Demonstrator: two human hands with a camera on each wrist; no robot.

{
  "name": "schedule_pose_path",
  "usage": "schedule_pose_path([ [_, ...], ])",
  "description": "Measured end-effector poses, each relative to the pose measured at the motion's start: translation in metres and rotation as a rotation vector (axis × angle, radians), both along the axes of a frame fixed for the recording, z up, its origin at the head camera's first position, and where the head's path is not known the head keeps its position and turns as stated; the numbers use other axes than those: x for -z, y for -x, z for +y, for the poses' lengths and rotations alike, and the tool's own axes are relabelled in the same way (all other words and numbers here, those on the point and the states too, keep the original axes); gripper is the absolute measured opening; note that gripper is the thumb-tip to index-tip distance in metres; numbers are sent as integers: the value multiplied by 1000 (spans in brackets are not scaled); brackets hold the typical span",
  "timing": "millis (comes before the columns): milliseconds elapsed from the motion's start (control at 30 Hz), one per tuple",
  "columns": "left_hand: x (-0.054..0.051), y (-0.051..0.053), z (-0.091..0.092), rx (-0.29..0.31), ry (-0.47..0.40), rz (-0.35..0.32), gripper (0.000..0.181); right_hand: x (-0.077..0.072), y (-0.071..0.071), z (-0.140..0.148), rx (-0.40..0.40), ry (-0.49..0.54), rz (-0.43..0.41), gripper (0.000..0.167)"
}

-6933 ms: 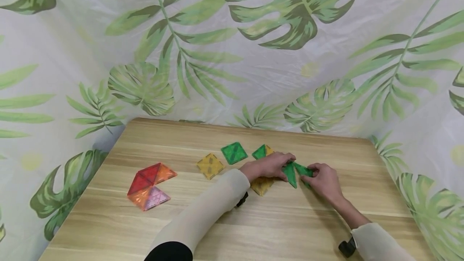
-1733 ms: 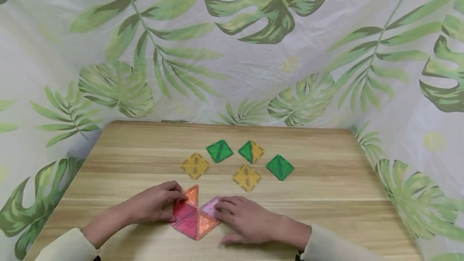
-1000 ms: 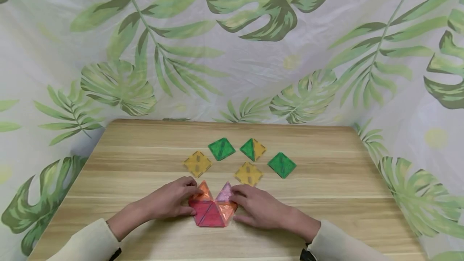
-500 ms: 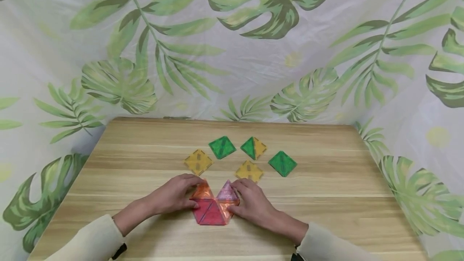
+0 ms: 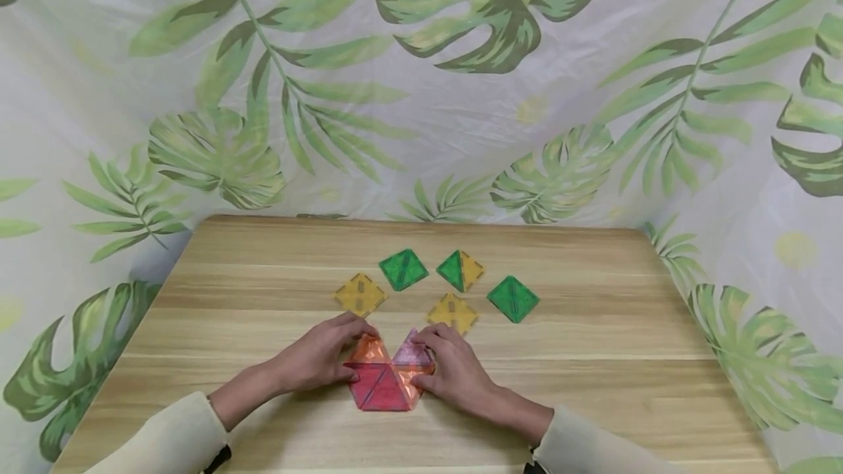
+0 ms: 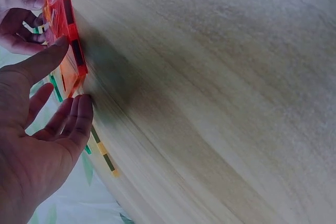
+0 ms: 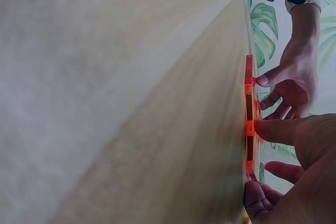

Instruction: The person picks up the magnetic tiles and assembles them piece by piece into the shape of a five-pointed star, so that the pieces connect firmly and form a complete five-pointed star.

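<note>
Tiles point(image 5: 364, 379), see-through plastic triangles, lay in a fan point(image 5: 390, 395) on the surface point(image 5: 566, 404): two red tiles point(image 5: 378, 390), two orange tiles point(image 5: 367, 351) and one lilac tile point(image 5: 410, 353). Basically a hexagon minus one wedge, with a V-shaped notch on the far side between orange and lilac. The orange and lilac ones looked faceted and kinda sparkly, the reds smoother, and side-on you could see chunky edges with dark strips set in.

The left grip point(image 5: 319, 358) was partly closed on the fan's left corner, thumb at a red edge, fingers bent by the orange. The right grip point(image 5: 457, 373) had the other corner the same way, thumb at orange, fingers at lilac.

Just past them sat diamonds split by a seam: two yellow diamonds point(image 5: 359, 295), two green diamonds point(image 5: 513, 299) and a green-yellow diamond point(image 5: 451, 271). The right fingers partly hid one yellow, so I couldn't tell if they touched.

Surface was pale, streaky wood grain with rounded far corners. Behind hung wrinkled whitish cloth point(image 5: 474, 123) printed with big green leaves. Both sleeves point(image 5: 165, 437) were cream.
</note>
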State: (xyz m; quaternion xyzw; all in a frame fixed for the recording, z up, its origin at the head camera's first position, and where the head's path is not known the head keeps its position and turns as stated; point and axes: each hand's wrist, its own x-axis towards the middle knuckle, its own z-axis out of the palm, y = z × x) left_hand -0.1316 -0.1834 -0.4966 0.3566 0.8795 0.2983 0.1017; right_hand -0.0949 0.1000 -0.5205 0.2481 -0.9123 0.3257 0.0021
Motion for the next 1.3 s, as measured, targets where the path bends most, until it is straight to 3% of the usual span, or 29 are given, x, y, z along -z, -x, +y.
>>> schedule_pose_path([
  [200, 4, 2, -1, -2, -30, 11, 59, 0, -2, -3, 15, 10, 6, 55],
  [367, 5, 4, -1, 7, -103, -38, 55, 1, -3, -4, 19, 54, -11, 57],
  [633, 6, 10, -4, 32, -136, -145, 43, 1, 2, -2, -20, 123, -81, 47],
  [1033, 6, 18, -9, 49, -234, -436, 30, 4, 3, 2, -85, 199, -134, 45],
  [1300, 11, 20, -9, 83, -271, -478, 35, 0, 6, 6, -108, 285, -206, 50],
])
